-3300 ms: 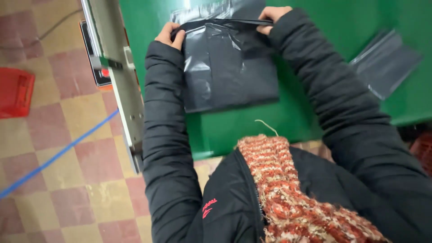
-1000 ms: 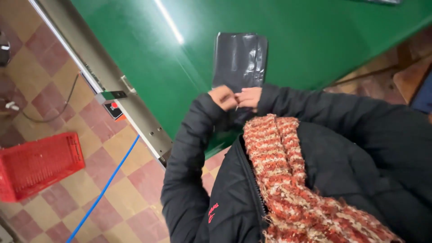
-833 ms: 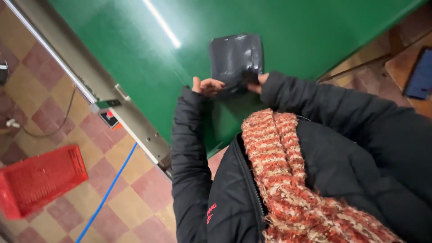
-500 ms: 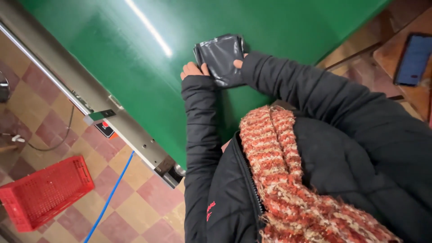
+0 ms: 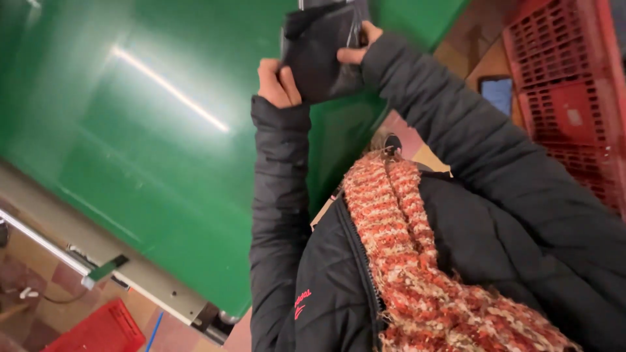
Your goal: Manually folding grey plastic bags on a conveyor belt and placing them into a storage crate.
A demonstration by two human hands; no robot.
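Folded small since a moment ago, the black plastic bag (image 5: 321,55) is now lifted above the green table (image 5: 130,150), left hand (image 5: 277,83) and right hand (image 5: 360,45) both clamped on its edges.

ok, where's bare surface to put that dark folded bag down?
The green table is bare to the left of the left hand, down to its metal edge. It is crowded around the dark bag, held by both hands, right hand included, and by the red crate.

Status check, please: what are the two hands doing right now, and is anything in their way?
Left hand and right hand both grip the folded black plastic bag, over the green table. Nothing blocking; red crate off right.
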